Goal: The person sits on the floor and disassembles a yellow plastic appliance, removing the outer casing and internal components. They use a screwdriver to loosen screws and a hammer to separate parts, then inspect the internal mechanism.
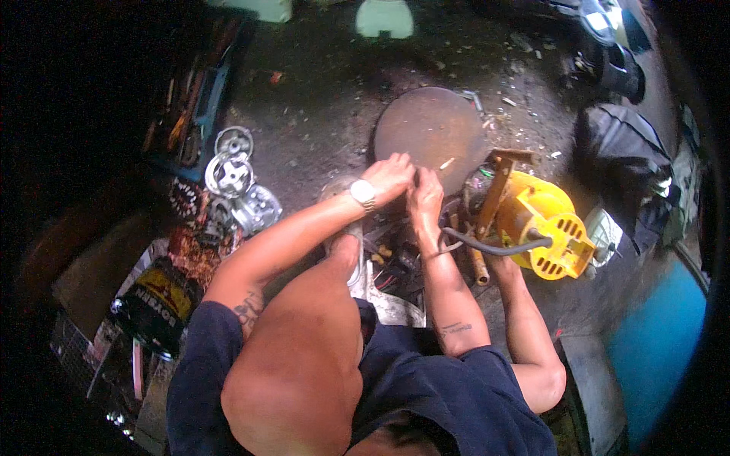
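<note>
My left hand [389, 177], with a watch [363, 193] on its wrist, has its fingers bent and pinched together. My right hand [424, 199] meets it fingertip to fingertip, also closed in a pinch. Whatever lies between the fingers is too small to make out. Both hands are over the near edge of a round, rusty brown metal plate [433, 125]. On that plate, just right of my right fingertips, lies a small pale sliver [447, 163]. Close to my right forearm stands a yellow power tool [538, 216] with a thick grey cable [502, 249].
To the left sit several silvery metal wheel-like parts [230, 173] and a blue tray [204, 114] of tools. A dark container [154, 308] stands at lower left. Black cloth [623, 144] lies at right, near a blue panel [660, 342]. Small debris litters the dirty floor.
</note>
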Demonstrator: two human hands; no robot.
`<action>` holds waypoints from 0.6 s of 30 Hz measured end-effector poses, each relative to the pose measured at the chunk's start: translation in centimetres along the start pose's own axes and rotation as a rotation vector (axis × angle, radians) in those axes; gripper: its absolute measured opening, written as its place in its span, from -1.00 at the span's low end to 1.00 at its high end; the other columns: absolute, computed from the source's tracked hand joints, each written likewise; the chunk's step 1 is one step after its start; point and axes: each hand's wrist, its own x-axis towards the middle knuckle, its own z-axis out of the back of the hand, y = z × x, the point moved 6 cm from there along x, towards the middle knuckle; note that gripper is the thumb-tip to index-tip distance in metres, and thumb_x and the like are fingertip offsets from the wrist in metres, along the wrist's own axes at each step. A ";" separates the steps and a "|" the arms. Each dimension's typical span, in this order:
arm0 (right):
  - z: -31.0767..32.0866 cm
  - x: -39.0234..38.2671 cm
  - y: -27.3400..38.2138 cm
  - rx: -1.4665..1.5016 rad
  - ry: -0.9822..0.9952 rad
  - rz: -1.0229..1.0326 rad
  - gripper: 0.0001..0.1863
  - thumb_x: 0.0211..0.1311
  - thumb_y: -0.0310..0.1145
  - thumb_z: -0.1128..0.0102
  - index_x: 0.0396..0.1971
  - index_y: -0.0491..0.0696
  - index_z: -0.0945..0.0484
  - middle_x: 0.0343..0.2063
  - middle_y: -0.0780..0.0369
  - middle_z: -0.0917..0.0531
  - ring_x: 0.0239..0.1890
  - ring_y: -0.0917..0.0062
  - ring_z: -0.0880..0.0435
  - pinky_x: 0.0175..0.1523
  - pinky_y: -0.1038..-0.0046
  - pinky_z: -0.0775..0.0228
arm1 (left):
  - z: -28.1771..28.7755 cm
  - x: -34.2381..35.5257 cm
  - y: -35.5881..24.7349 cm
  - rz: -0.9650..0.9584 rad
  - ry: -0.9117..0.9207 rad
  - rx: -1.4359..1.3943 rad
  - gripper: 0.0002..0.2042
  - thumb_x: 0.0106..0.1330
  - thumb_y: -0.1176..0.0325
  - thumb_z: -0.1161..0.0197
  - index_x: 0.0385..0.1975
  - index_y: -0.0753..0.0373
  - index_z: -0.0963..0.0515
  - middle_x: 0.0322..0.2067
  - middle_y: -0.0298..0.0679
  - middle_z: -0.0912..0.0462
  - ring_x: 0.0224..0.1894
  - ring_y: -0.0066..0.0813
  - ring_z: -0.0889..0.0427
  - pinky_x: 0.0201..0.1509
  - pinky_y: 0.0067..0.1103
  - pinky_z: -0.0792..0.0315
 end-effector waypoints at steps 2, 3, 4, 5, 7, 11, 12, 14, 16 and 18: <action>-0.2 0.6 0.5 0.087 -0.053 -0.089 -0.76 0.18 -0.49 -0.22 -0.13 -0.16 -0.62 -0.27 -0.05 -0.66 -0.19 -0.04 -0.65 -0.04 0.08 -0.48 | -0.2 -0.1 0.3 0.100 -0.047 -0.028 -0.85 0.24 0.40 -0.14 -0.29 0.35 -0.50 -0.21 -0.01 -0.50 -0.07 -0.04 -0.60 -0.10 -0.28 -0.60; -0.6 0.8 0.2 0.165 -0.040 -0.195 -0.76 0.17 -0.48 -0.23 -0.15 -0.17 -0.64 -0.26 -0.06 -0.68 -0.17 -0.02 -0.66 -0.02 0.12 -0.48 | -0.2 0.1 0.7 0.147 -0.075 -0.069 -0.86 0.25 0.41 -0.14 -0.29 0.35 -0.50 -0.21 0.01 -0.50 -0.08 -0.02 -0.60 -0.11 -0.26 -0.60; -1.0 1.0 -0.1 0.241 -0.027 -0.303 -0.77 0.17 -0.48 -0.23 -0.17 -0.19 -0.66 -0.25 -0.07 -0.70 -0.15 0.01 -0.68 0.01 0.15 -0.49 | 0.0 0.1 1.2 0.191 -0.102 -0.111 -0.86 0.26 0.41 -0.13 -0.29 0.34 -0.50 -0.20 0.02 -0.50 -0.10 -0.01 -0.60 -0.11 -0.25 -0.59; -1.5 1.2 0.3 0.272 -0.029 -0.306 -0.77 0.16 -0.48 -0.24 -0.17 -0.20 -0.67 -0.24 -0.07 -0.70 -0.14 0.02 -0.68 0.02 0.17 -0.49 | 0.2 -0.3 2.1 0.212 -0.186 -0.182 -0.88 0.27 0.41 -0.13 -0.28 0.32 -0.49 -0.19 0.08 -0.49 -0.12 0.07 -0.61 -0.11 -0.20 -0.57; -2.5 1.5 1.1 0.333 -0.031 -0.310 -0.77 0.16 -0.49 -0.24 -0.19 -0.22 -0.68 -0.23 -0.07 -0.71 -0.13 0.05 -0.70 0.04 0.20 -0.49 | -0.9 -0.6 4.5 0.336 -0.270 -0.308 -0.87 0.28 0.41 -0.13 -0.29 0.33 -0.49 -0.18 0.09 -0.49 -0.15 0.12 -0.61 -0.13 -0.17 -0.56; -3.3 2.7 3.9 0.349 -0.037 -0.275 -0.77 0.14 -0.51 -0.25 -0.19 -0.22 -0.68 -0.24 -0.07 -0.71 -0.13 0.04 -0.69 0.05 0.18 -0.49 | 0.8 -1.6 6.6 0.344 -0.359 -0.264 -0.80 0.19 0.42 -0.24 -0.22 0.33 -0.51 -0.16 0.13 -0.50 -0.21 0.19 -0.61 -0.16 -0.14 -0.56; -4.0 3.0 4.7 0.309 -0.020 -0.222 -0.75 0.14 -0.47 -0.23 -0.17 -0.21 -0.67 -0.24 -0.07 -0.70 -0.16 0.03 -0.69 0.05 0.17 -0.49 | 1.5 -2.1 7.0 0.340 -0.370 -0.234 -0.78 0.17 0.43 -0.26 -0.20 0.32 -0.52 -0.16 0.13 -0.50 -0.21 0.19 -0.61 -0.16 -0.13 -0.56; -5.9 3.6 6.3 0.264 -0.029 -0.103 -0.71 0.14 -0.43 -0.22 -0.14 -0.18 -0.67 -0.26 -0.07 -0.69 -0.17 0.01 -0.68 0.03 0.15 -0.50 | 3.7 -3.1 8.1 0.354 -0.353 -0.160 -0.81 0.34 0.35 -0.04 -0.26 0.30 -0.55 -0.19 0.13 -0.55 -0.20 0.16 -0.63 -0.14 -0.12 -0.55; -9.3 4.6 8.5 0.277 0.113 -0.115 -0.65 0.17 -0.39 -0.22 -0.05 -0.17 -0.67 -0.14 -0.09 -0.70 -0.05 0.07 -0.70 0.09 0.20 -0.51 | 4.7 -5.1 11.5 0.454 -0.371 -0.149 -0.80 0.13 0.48 -0.27 -0.23 0.32 -0.58 -0.23 0.09 -0.53 -0.21 0.17 -0.61 -0.15 -0.15 -0.54; -11.9 5.0 11.5 0.233 0.226 -0.054 -0.62 0.15 -0.40 -0.20 -0.01 -0.14 -0.65 -0.15 -0.11 -0.67 -0.05 0.01 -0.67 0.08 0.13 -0.49 | 5.1 -7.8 15.0 0.533 -0.434 -0.146 -0.81 0.16 0.48 -0.25 -0.23 0.33 -0.61 -0.26 0.10 -0.55 -0.20 0.16 -0.60 -0.12 -0.17 -0.53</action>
